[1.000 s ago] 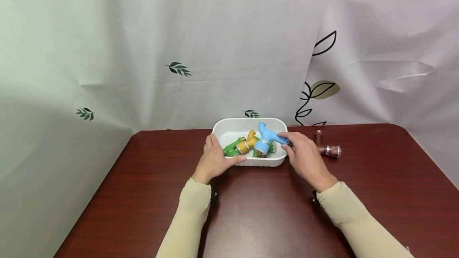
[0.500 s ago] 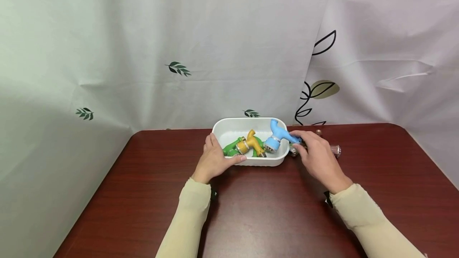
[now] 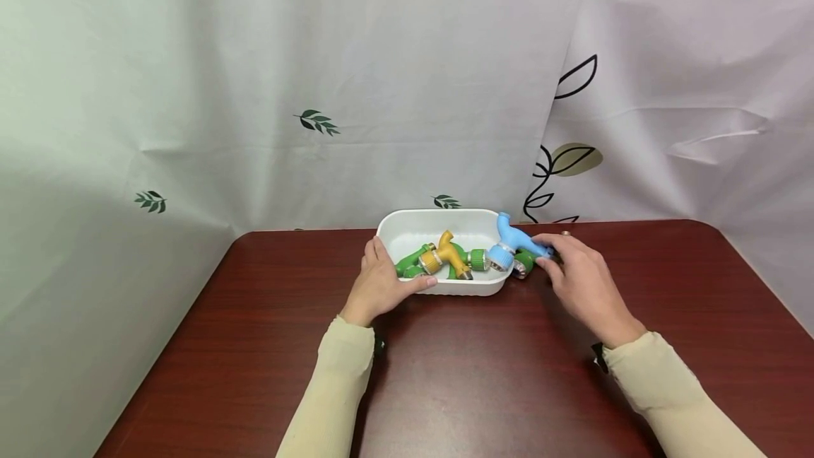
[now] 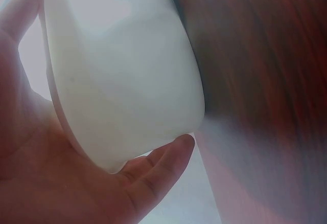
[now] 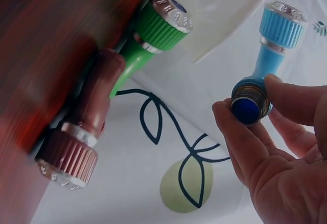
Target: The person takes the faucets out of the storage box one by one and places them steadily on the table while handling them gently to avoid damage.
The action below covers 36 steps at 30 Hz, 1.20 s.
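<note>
A blue faucet tap [image 3: 511, 240] is pinched at its threaded end by my right hand [image 3: 586, 290]. It hangs above the right rim of a white tray [image 3: 467, 288]; the right wrist view shows the tap [image 5: 271, 55] clear of the table. My left hand [image 3: 378, 285] grips the left end of the tray, thumb over the near rim; in the left wrist view fingers curl round the tray's end wall [image 4: 127, 86]. Inside the tray lie a yellow tap [image 3: 447, 254] and green taps [image 3: 477, 259], partly overlapping.
Just right of the tray, a green tap [image 5: 158, 27] and a brown tap [image 5: 89, 106] lie side by side on the dark red wooden table [image 3: 470, 373]. My right hand mostly hides the brown one in the head view. A patterned white curtain [image 3: 394, 90] hangs behind.
My right hand has moved right with the blue tap, from over the tray's contents to its right rim. The left hand and tray have stayed put.
</note>
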### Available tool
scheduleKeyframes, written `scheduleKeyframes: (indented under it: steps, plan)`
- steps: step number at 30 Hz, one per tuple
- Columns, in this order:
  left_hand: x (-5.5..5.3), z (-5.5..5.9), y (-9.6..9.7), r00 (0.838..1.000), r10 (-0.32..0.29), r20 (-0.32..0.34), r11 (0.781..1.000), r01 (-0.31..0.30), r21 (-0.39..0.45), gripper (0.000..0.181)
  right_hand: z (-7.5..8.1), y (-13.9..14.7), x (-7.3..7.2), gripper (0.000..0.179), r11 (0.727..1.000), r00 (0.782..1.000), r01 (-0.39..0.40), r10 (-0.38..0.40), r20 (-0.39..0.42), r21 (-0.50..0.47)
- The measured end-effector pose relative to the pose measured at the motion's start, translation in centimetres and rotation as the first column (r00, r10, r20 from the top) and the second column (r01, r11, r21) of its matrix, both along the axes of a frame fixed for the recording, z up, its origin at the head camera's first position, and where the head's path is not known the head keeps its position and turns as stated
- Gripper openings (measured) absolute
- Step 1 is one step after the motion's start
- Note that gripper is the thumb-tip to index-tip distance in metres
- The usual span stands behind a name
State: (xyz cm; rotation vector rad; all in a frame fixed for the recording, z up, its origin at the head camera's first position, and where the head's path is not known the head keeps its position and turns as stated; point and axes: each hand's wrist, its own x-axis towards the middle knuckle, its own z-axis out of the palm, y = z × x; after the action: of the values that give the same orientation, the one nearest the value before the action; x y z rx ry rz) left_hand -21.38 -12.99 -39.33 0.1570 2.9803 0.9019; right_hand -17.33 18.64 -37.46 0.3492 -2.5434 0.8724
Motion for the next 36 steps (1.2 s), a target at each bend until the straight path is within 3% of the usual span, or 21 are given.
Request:
scheduleKeyframes:
  steps: [31,36]
  plan:
    - [-0.1,0.0,0.1,1.000,-0.002,0.001,1.000,0.002,-0.004,0.139,0.1,3.2,1.2,0.036,0.999,0.997,0.027,-0.024,-0.070,0.045]
    - [-0.1,0.0,0.1,1.000,-0.001,0.003,1.000,0.001,-0.006,0.139,0.0,3.7,1.3,0.035,0.997,0.999,0.027,-0.024,-0.048,0.074]
